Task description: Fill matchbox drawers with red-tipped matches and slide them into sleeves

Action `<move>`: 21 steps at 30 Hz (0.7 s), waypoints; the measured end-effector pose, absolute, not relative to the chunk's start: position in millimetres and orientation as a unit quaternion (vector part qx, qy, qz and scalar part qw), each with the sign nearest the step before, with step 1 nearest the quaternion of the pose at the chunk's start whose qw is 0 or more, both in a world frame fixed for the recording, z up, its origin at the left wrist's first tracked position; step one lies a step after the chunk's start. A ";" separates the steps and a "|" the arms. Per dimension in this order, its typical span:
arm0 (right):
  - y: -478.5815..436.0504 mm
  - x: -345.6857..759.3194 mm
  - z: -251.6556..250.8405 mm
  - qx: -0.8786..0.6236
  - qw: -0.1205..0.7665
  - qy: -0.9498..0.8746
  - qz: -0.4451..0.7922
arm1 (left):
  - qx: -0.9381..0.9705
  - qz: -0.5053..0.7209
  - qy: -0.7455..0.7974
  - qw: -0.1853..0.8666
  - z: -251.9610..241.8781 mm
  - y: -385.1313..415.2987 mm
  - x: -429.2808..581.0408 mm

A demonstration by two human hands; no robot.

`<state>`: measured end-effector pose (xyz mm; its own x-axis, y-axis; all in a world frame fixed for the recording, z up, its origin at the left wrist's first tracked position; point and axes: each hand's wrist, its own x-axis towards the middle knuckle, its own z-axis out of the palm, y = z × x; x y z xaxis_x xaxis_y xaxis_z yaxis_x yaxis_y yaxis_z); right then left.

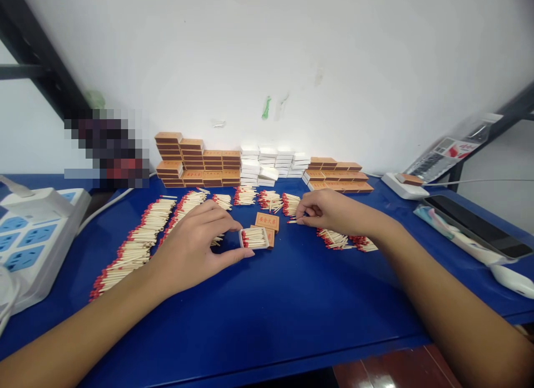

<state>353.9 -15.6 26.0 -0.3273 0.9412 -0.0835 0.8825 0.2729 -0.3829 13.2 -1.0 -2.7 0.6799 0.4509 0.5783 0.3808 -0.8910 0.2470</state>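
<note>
Pinching a match [292,221], the right hand [323,211] curls inward while the half-open left hand [198,232] grips a white tray [256,246].

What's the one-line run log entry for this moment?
left hand: holding tray of matches; right hand: match at fingertips; behind: stacked matchboxes along wall

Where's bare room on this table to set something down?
Widest bare patch: blue tabletop between your left forearm and right forearm, nearer you than the matchbox tray. Crowded: back, stacked boxes and match piles; left, more matches and a power strip; right, a phone.
</note>
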 end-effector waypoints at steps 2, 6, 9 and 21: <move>-15.5 354.1 25.0 -0.570 0.077 -0.797 0.184 | 0.915 0.330 0.226 0.053 -2.6 -1.0 13.4; -19.0 349.5 27.6 -0.553 0.086 -0.811 0.168 | 0.914 0.330 0.226 0.057 -2.7 -1.4 13.7; -26.4 338.7 32.8 -0.532 0.136 -0.826 0.126 | 0.914 0.332 0.227 0.062 -3.3 -1.8 14.5; -64.1 274.9 29.8 -0.464 0.169 -0.864 0.095 | 0.915 0.339 0.210 0.064 -3.7 -3.0 21.8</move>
<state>274.9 -64.1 29.8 -0.5121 0.8346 0.2030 0.7705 0.5508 -0.3209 21.8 -3.0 -3.7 0.6822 0.4283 0.5926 0.3418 -0.9033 0.2595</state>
